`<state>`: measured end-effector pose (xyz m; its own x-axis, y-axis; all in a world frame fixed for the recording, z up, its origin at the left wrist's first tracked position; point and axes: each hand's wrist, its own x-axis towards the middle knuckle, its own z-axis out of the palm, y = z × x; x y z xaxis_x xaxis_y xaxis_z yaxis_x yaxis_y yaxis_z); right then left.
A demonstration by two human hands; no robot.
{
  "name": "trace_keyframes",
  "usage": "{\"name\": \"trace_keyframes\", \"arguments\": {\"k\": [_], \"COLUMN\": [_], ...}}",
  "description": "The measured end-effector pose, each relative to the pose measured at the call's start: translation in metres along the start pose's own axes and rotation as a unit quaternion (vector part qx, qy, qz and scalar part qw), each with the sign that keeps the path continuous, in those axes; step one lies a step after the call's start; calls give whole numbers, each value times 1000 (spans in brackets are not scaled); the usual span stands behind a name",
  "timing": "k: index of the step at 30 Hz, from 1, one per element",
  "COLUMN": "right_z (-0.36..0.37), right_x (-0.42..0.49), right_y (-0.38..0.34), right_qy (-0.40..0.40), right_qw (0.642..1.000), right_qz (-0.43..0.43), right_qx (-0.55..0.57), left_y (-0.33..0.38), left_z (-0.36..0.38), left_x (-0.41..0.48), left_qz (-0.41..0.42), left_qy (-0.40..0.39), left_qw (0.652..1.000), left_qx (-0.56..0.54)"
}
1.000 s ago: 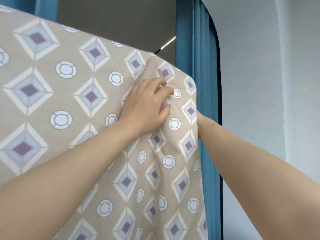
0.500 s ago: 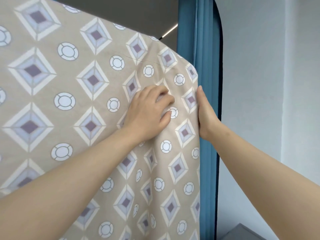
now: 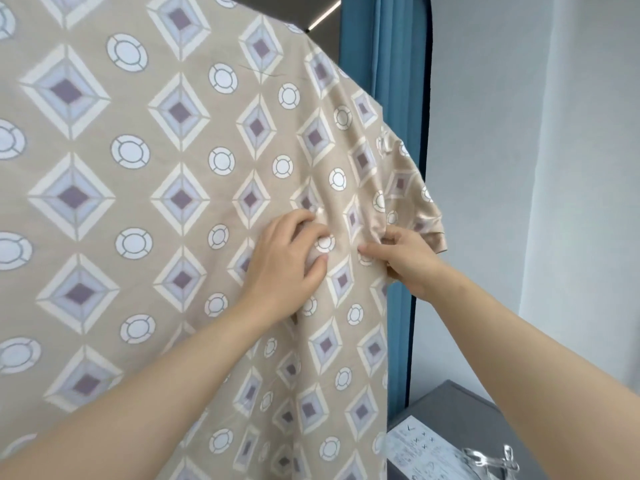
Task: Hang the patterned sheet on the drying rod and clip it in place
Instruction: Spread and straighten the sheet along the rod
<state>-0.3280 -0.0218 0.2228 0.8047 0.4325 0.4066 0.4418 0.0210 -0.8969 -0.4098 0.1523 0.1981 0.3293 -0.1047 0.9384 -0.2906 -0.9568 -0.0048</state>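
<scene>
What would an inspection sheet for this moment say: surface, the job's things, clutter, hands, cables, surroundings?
Surface: grey box top at lower right; no table in view.
Job's things: patterned sheet hangs draped and fills most of the view; its right edge is bunched and folded over. The drying rod is hidden under the cloth. No clip is on the sheet.
Clutter: a printed sheet of paper and clear plastic clips lie on the box.
Hands: left hand presses on the cloth with fingers curled; right hand pinches the gathered edge.
Cables: nothing seen.
Surroundings: blue curtain behind the sheet, pale wall to the right, a ceiling light strip above.
</scene>
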Motion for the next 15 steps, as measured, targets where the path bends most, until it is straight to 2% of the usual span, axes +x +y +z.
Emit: {"name": "trace_keyframes", "arguments": {"k": [4,5,7,9,10,13,15], "right_z": [-3,-3,-1,4,6,8,11], "right_x": [-14,-18,-32,-47,-53,-61,-67], "right_y": [15,18,25,36,41,52,54], "right_qy": [150,147,73,9,22,170,215], "right_qw": [988,988,995,988,983,967,961], "right_qz": [-11,-3,60,135,145,116,112], "right_qx": [39,42,18,-71,-109,-148,-133], "left_y": [5,7,11,14,15,18,19], "left_z": [1,1,-1,-3,-4,-8,-12], "left_x": [-32,-39,-49,-58,-63,-78,-89], "left_qz": [-35,-44,-62,-84,-91,-93,-99], "left_qy": [-42,-53,-73,-104,-121,-151,-170], "left_qw": [998,997,994,988,985,979,975], "left_qx": [-24,-31,-47,-74,-88,-103,-106]}}
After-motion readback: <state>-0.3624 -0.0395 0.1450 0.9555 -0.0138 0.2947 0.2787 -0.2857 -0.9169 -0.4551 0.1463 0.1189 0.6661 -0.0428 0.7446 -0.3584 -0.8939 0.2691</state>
